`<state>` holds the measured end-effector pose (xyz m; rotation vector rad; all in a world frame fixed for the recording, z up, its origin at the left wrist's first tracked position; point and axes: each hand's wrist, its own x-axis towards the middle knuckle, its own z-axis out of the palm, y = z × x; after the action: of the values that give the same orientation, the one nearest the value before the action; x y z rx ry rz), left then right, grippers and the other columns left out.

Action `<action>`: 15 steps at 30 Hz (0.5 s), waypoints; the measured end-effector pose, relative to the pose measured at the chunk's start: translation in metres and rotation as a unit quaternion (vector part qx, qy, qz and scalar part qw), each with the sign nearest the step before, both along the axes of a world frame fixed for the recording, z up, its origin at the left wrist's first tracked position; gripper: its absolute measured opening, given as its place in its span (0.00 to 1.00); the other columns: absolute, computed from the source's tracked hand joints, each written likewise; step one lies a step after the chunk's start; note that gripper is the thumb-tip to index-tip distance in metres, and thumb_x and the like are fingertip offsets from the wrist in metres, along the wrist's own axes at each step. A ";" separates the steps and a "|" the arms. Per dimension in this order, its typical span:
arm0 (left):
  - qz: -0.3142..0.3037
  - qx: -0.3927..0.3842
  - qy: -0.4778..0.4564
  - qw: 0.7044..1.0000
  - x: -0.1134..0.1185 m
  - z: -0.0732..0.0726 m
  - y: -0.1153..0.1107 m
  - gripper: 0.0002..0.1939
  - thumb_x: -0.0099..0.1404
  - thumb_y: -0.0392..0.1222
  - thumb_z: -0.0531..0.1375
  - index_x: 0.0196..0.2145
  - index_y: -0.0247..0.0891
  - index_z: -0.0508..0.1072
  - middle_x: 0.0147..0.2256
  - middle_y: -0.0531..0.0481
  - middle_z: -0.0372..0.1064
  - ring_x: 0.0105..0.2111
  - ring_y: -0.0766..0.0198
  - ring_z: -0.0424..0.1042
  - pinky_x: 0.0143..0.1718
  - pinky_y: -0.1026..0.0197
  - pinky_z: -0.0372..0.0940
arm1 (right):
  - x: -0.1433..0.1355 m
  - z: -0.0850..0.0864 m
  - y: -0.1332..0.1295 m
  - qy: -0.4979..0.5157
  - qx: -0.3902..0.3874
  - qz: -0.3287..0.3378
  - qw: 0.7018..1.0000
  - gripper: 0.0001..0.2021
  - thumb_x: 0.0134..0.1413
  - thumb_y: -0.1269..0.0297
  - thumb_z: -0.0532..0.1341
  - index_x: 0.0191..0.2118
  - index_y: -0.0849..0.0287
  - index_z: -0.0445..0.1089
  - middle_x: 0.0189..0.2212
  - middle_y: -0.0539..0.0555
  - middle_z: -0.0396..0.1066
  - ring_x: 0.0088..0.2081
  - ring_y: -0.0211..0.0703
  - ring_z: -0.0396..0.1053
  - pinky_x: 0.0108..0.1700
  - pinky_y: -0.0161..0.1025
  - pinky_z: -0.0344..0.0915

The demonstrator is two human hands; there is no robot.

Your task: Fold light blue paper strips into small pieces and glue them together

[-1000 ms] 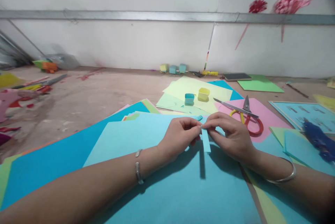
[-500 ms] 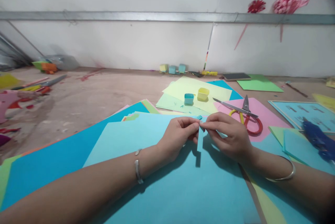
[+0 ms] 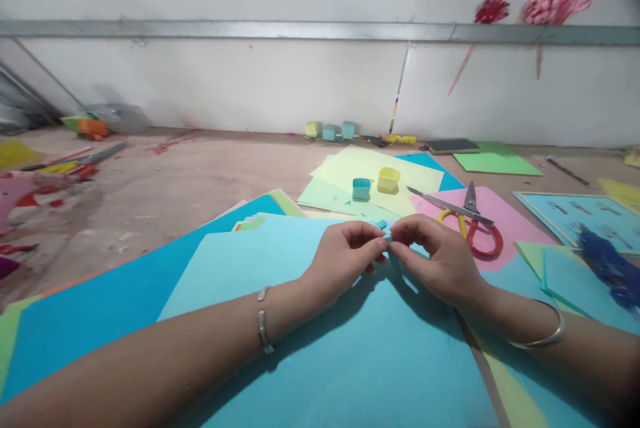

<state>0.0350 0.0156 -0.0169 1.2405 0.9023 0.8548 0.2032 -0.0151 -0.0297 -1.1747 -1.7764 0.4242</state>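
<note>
Above a light-blue paper sheet (image 3: 360, 355), my left hand (image 3: 343, 258) and my right hand (image 3: 436, 256) meet at the fingertips. Between them is a small light-blue paper strip (image 3: 388, 239), mostly covered by the fingers. My left thumb and forefinger pinch it from one side, and the right thumb and forefinger close on it from the other. Just beyond the fingertips lies a small bit of blue paper (image 3: 382, 224). Farther back, a little blue paper box (image 3: 361, 189) and a yellow one (image 3: 389, 179) stand on pale yellow paper (image 3: 340, 165).
Scissors (image 3: 484, 241) with red and yellow handles and a thin blade (image 3: 425, 196) lie on pink paper to the right. A blue glue gun (image 3: 607, 268) is at the right edge. Small paper cubes (image 3: 329, 133) line the wall. More tools (image 3: 75, 165) lie far left.
The strip's long end, which hung down between the hands, no longer shows; only a small piece is visible at the fingertips. My right fingers have curled in around it. The left hand has barely moved.
</note>
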 end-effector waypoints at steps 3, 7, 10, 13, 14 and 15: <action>0.004 0.020 0.019 1.000 0.000 0.000 0.000 0.04 0.56 0.36 0.63 0.28 0.32 0.75 0.21 0.51 0.70 0.22 0.69 0.68 0.21 0.67 0.63 | -0.001 0.001 0.000 0.008 -0.032 -0.002 0.999 0.04 0.56 0.66 0.62 0.36 0.59 0.73 0.31 0.52 0.75 0.32 0.41 0.73 0.35 0.39 0.71; 0.013 0.059 0.052 0.997 0.000 0.000 0.000 0.03 0.57 0.35 0.62 0.28 0.33 0.75 0.22 0.51 0.70 0.23 0.67 0.70 0.21 0.67 0.64 | -0.003 0.005 0.000 0.060 -0.071 0.008 0.996 0.05 0.56 0.64 0.62 0.36 0.59 0.73 0.31 0.53 0.76 0.33 0.41 0.75 0.34 0.38 0.72; 0.015 0.076 0.064 0.995 0.000 -0.001 -0.001 0.03 0.57 0.34 0.61 0.29 0.33 0.75 0.22 0.51 0.71 0.23 0.67 0.70 0.22 0.66 0.65 | -0.004 0.006 0.000 0.092 -0.090 0.015 0.992 0.06 0.55 0.63 0.63 0.35 0.59 0.73 0.31 0.53 0.77 0.31 0.40 0.75 0.34 0.37 0.73; 0.014 0.079 0.064 0.995 0.000 -0.001 -0.001 0.03 0.56 0.34 0.61 0.28 0.33 0.75 0.22 0.51 0.71 0.23 0.67 0.70 0.22 0.66 0.64 | -0.005 0.007 0.000 0.103 -0.104 0.012 0.989 0.06 0.54 0.63 0.64 0.35 0.59 0.73 0.30 0.52 0.76 0.31 0.40 0.75 0.34 0.37 0.73; 0.013 0.075 0.060 0.995 0.000 -0.001 -0.001 0.03 0.56 0.34 0.61 0.28 0.33 0.76 0.22 0.51 0.71 0.23 0.67 0.70 0.22 0.66 0.65 | -0.005 0.007 0.000 0.102 -0.103 0.010 0.989 0.06 0.54 0.63 0.63 0.35 0.59 0.73 0.30 0.52 0.76 0.31 0.40 0.75 0.33 0.37 0.73; 0.009 0.071 0.054 0.996 -0.001 -0.001 -0.001 0.03 0.56 0.35 0.62 0.29 0.33 0.76 0.23 0.51 0.71 0.24 0.66 0.70 0.22 0.66 0.65 | -0.005 0.007 0.000 0.097 -0.100 0.008 0.990 0.05 0.55 0.63 0.63 0.35 0.59 0.73 0.30 0.52 0.76 0.31 0.40 0.75 0.33 0.37 0.73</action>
<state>0.0343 0.0142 -0.0181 1.4144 0.9532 0.8862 0.1982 -0.0153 -0.0231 -1.2127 -1.6029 0.7148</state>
